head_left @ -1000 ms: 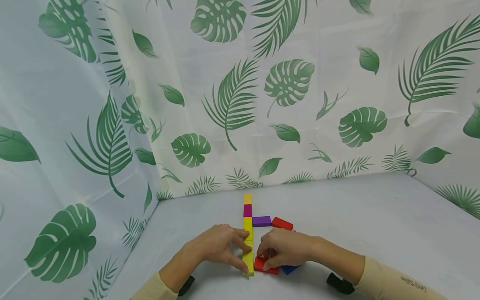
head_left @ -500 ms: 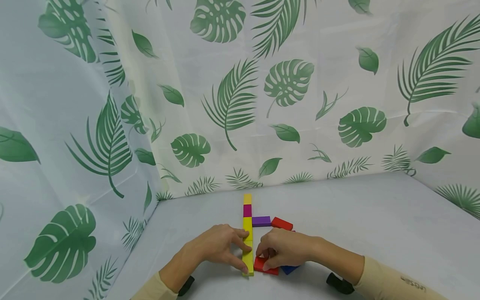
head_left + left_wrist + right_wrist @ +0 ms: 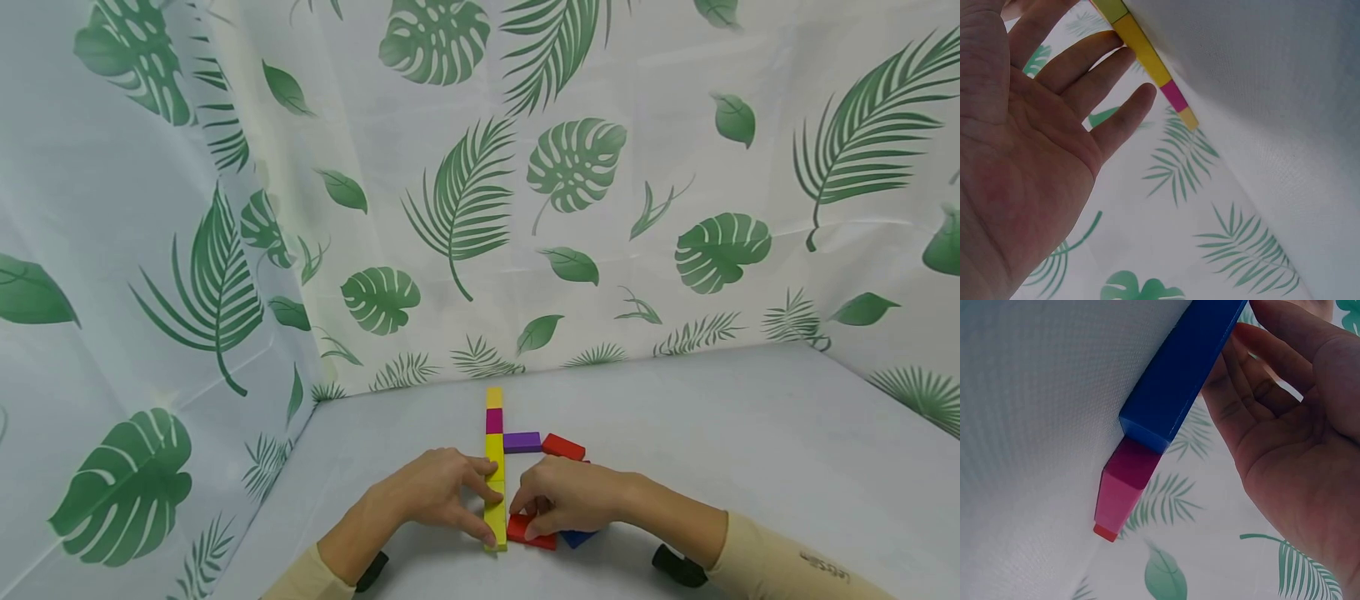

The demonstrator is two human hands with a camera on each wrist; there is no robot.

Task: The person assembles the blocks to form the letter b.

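A straight row of flat blocks runs away from the person in the head view: two long yellow blocks, a magenta block and a yellow end block. My left hand rests along the left side of the long yellow blocks, fingertips touching them, fingers fairly straight in the left wrist view. Just right of the row, my right hand pinches a red block between thumb and fingers, the block lying on the table. A blue block adjoins it, partly hidden under the right hand in the head view.
A purple block joins the row's right side, and another red block angles off its end. A pink block follows the blue one in the right wrist view. Behind the white table hangs a leaf-patterned curtain.
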